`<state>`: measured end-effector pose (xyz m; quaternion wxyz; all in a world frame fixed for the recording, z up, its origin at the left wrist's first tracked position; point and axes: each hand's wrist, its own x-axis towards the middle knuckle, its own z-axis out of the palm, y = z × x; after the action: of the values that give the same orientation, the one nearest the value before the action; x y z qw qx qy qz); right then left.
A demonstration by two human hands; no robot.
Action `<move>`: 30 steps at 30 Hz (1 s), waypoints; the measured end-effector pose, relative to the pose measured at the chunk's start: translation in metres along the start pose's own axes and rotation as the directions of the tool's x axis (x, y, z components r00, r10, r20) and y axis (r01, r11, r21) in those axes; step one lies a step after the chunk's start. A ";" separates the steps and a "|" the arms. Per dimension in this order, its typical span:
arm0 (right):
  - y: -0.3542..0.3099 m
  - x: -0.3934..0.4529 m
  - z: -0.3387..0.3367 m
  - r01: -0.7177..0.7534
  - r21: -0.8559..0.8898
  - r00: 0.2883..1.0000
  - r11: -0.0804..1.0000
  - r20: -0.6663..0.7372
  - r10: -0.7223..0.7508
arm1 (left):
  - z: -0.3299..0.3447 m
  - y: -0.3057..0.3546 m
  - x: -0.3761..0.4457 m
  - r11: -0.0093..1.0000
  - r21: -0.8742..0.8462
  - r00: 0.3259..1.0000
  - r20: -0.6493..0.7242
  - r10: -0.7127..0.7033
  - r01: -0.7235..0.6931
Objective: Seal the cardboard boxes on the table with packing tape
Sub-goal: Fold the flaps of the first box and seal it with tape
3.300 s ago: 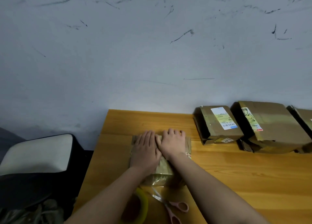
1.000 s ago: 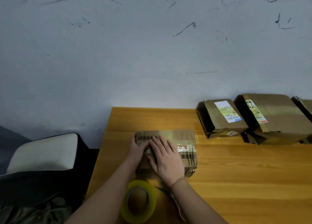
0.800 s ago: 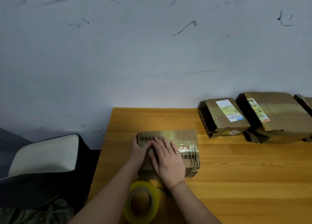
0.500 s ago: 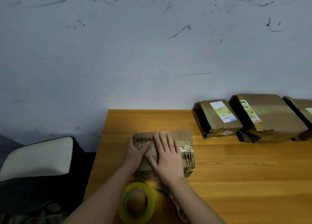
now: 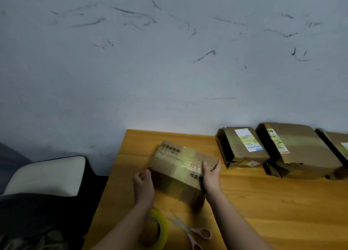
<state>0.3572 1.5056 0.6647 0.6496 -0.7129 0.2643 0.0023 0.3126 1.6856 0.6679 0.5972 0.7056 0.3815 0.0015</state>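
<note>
box [image 5: 180,167] gripped by both hands' fingers: left hand [image 5: 144,184], right hand [image 5: 211,176] | near: tape roll [image 5: 160,231], scissors [image 5: 195,232], three boxes [image 5: 243,146]

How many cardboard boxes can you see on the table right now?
4. One box held between both hands, two boxes by the wall to the right, and a fourth cut off by the right edge; more may lie beyond it.

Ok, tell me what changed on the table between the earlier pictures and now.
Both hands came off the top of the box, where they had lain flat. The left hand now holds its near left corner, the right hand grips its right end, and the box is turned askew. The tape roll, scissors and boxes by the wall stayed put.
</note>
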 end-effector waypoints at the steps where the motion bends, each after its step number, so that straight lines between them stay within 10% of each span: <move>1: 0.000 0.000 0.006 -0.066 0.042 0.997 0.997 -0.029 0.067 | 0.001 0.000 -0.001 0.998 -0.032 0.998 0.001 -0.060 0.060; 8: -0.006 -0.002 0.006 -0.095 -0.426 0.981 0.900 0.111 0.156 | 0.019 0.016 -0.015 0.958 -0.130 0.931 0.300 -0.208 0.256; 13: -0.023 -0.004 -0.009 -0.081 -0.250 0.906 0.965 0.386 0.176 | 0.022 0.013 -0.014 0.947 -0.134 0.905 0.357 -0.230 0.293; 22: -0.039 -0.019 0.085 -0.158 0.038 0.946 0.987 0.293 0.140 | -0.017 0.056 0.039 0.993 -0.116 0.972 0.231 0.038 -0.011; 30: -0.034 -0.019 0.211 -0.123 -0.110 0.971 0.986 0.190 0.143 | -0.090 0.077 0.138 0.996 -0.074 0.930 0.366 -0.025 0.056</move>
<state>0.4254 1.7087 0.6698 0.6356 -0.7205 0.2453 0.1294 0.4108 1.8362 0.6958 0.6864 0.6601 0.2781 -0.1257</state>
